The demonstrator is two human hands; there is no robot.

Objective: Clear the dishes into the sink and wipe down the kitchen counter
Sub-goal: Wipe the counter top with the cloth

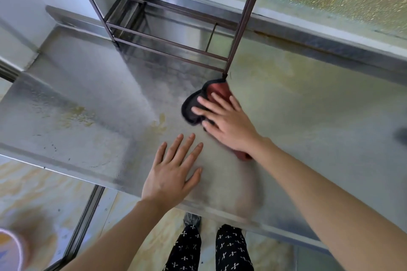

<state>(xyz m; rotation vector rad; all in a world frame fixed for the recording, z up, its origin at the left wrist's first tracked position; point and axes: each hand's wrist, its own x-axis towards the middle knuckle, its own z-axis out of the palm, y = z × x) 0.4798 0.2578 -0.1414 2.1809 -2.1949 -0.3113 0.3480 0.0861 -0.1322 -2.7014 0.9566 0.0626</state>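
Observation:
A stainless steel counter (77,121) fills the view, with yellowish stains near its middle and left. My right hand (224,121) presses flat on a red and dark cloth (193,108) lying on the counter, fingers spread over it. The cloth's far tip touches the front right foot of a metal rack. My left hand (174,169) rests flat on the bare counter near the front edge, fingers apart, holding nothing. No dishes or sink are in view.
A brown metal rack (171,44) stands on the counter at the back, its legs rising out of view. A raised steel backsplash (308,35) and frosted window lie behind. A dark object (402,136) sits at the right edge. My legs and floor show below.

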